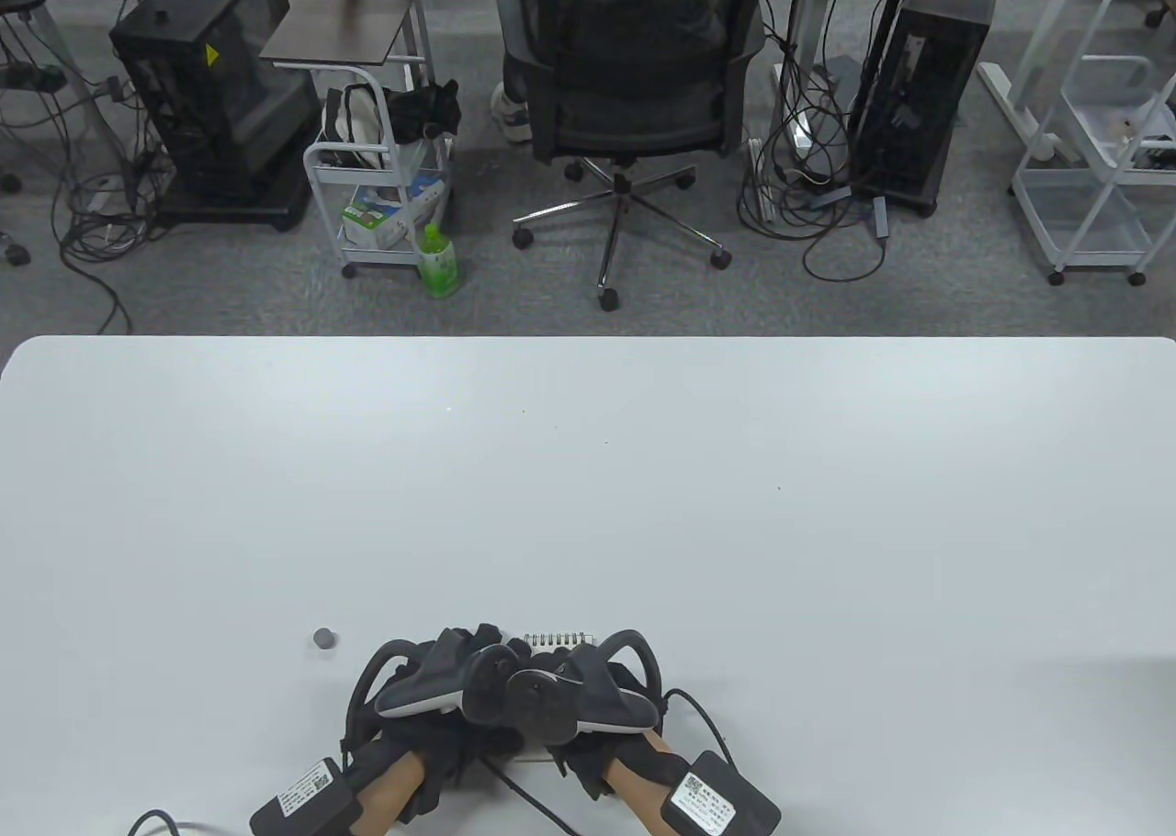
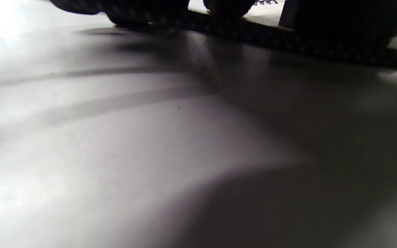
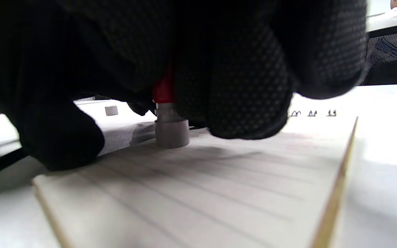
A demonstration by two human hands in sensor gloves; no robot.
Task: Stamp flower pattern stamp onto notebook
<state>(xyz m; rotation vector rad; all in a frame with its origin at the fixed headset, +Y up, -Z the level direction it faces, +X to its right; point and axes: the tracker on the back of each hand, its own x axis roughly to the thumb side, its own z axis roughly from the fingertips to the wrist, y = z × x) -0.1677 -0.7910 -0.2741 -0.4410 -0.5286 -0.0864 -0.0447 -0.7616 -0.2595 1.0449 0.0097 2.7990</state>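
On the white table (image 1: 588,505), near its front edge, lies a spiral notebook (image 3: 202,193) opened on a lined page, and both gloved hands are together over it. The right hand (image 1: 588,703) grips a stamp (image 3: 171,127) with a red upper part and a grey round base; the fingers (image 3: 246,86) are closed around the red part, and the grey base stands upright on the lined page, touching the paper not far from the spiral binding (image 1: 559,638). In the right wrist view the stamp is on the left half of the page, and the wire rings of the binding show behind it to the right. The left hand (image 1: 441,698) is just beside the right one, on the left side of the notebook; in the left wrist view only dark glove shapes at the top edge are visible above the table, so I cannot tell if this hand is open or closed, or whether it presses the notebook. A small grey cap (image 1: 323,638) stands alone on the table, to the left of the hands and apart from them. Behind the table, on the floor, there is a white trolley cart (image 1: 381,184) with bags and a box inside its shelves, a green bottle (image 1: 437,262) beside it, and a black office chair (image 1: 634,73).
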